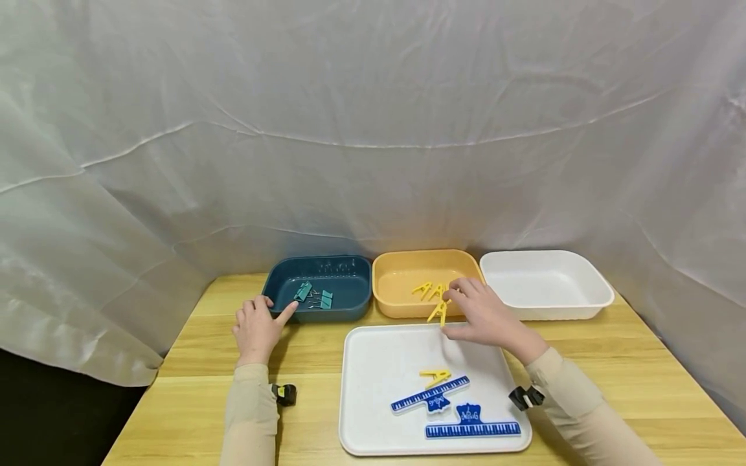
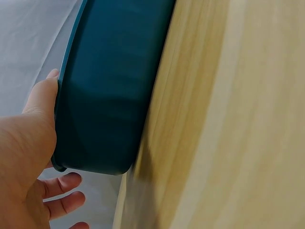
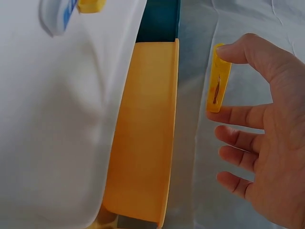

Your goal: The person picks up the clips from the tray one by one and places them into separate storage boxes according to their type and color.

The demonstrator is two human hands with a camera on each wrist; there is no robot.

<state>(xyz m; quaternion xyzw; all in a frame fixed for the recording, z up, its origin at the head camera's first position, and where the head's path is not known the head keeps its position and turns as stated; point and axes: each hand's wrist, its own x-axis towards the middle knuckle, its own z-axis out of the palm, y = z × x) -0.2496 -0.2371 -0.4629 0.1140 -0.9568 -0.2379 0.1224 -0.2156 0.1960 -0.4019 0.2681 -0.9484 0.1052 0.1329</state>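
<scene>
My right hand (image 1: pixel 480 314) pinches a yellow clothespin (image 3: pixel 219 81) between thumb and index finger, the other fingers loosely bent. In the head view this clothespin is over the near rim of the yellow bin (image 1: pixel 402 310). More yellow clothespins (image 1: pixel 424 288) lie inside that bin. My left hand (image 1: pixel 258 330) rests at the near left corner of the dark teal bin (image 2: pixel 109 95), thumb along its rim and fingers spread loosely past its end. Teal binder clips (image 1: pixel 303 291) lie in this bin.
A white tray (image 1: pixel 373 353) in front holds another yellow clothespin (image 1: pixel 436 377) and two blue piano-patterned clips, one slanted (image 1: pixel 416 399) and one nearer the front edge (image 1: pixel 472 429). A white bin (image 1: pixel 544 281) stands at the right. Pale curtain (image 1: pixel 373 129) hangs behind the wooden table (image 1: pixel 303 414).
</scene>
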